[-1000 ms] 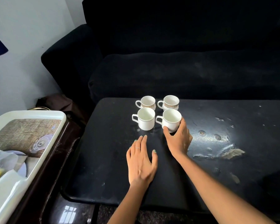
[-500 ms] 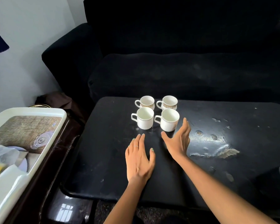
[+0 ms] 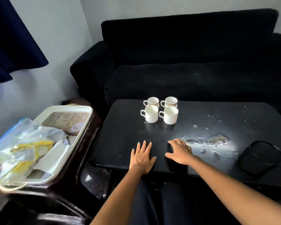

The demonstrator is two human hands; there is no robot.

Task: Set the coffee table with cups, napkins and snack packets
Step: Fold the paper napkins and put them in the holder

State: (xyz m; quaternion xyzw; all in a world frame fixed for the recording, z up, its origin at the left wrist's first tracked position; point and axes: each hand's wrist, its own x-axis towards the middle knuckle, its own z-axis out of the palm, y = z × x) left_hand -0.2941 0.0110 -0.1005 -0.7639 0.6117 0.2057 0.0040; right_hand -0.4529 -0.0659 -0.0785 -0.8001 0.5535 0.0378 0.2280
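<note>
Several white cups (image 3: 160, 111) stand in a tight square near the far edge of the black coffee table (image 3: 120, 127), handles to the left. My left hand (image 3: 142, 157) lies flat on the table's near edge, fingers spread, empty. My right hand (image 3: 179, 151) hovers just beside it with its fingers apart, holding nothing, well back from the cups. To the left, a white tray (image 3: 81, 111) holds clear-and-yellow snack packets (image 3: 23, 150) and white napkins (image 3: 53, 158).
A black round container (image 3: 264, 157) stands at the table's near right. The tray rests on a dark wooden side table (image 3: 78, 161). A black sofa (image 3: 185, 70) runs behind the coffee table. A worn patch (image 3: 217, 139) marks the tabletop right of my hands. A blue curtain (image 3: 10, 38) hangs at upper left.
My right hand let go of the front right cup and drew back toward the table's near edge. The view pulled back and up, bringing the tray's packets and the black container into sight.
</note>
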